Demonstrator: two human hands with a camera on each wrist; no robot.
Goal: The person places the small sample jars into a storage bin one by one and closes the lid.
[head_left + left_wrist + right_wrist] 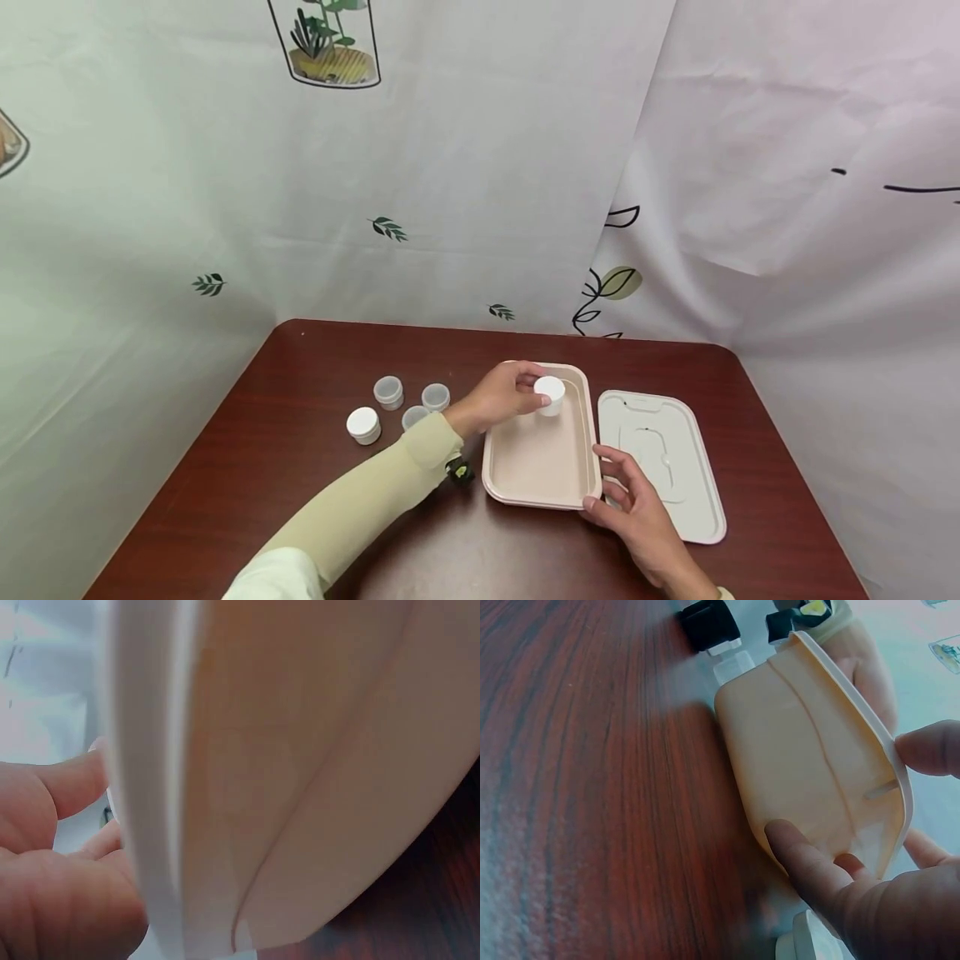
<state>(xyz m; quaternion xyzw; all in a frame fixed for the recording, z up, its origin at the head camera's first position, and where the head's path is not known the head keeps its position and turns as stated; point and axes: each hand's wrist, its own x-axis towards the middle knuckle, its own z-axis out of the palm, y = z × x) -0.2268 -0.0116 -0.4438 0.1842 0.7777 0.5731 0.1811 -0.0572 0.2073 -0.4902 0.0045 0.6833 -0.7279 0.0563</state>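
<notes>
My left hand (501, 398) reaches over the far part of a beige plastic storage box (543, 471) and pinches a small white-lidded jar (550, 390) between thumb and fingers. The jar hangs upright inside the box's rim outline. In the left wrist view the box's outer wall (300, 750) fills most of the picture and hides the jar. My right hand (637, 512) holds the box at its near right corner. Its thumb and fingers spread along the rim and outer wall, as the right wrist view of the hand (885, 907) also shows.
Left of the box stand another white-lidded jar (363, 426) and several jars with translucent tops, one of them a far jar (388, 392), another partly behind my left forearm. A white box lid (693, 483) lies to the right on the dark wooden table (772, 500). Printed cloth (465, 167) hangs behind.
</notes>
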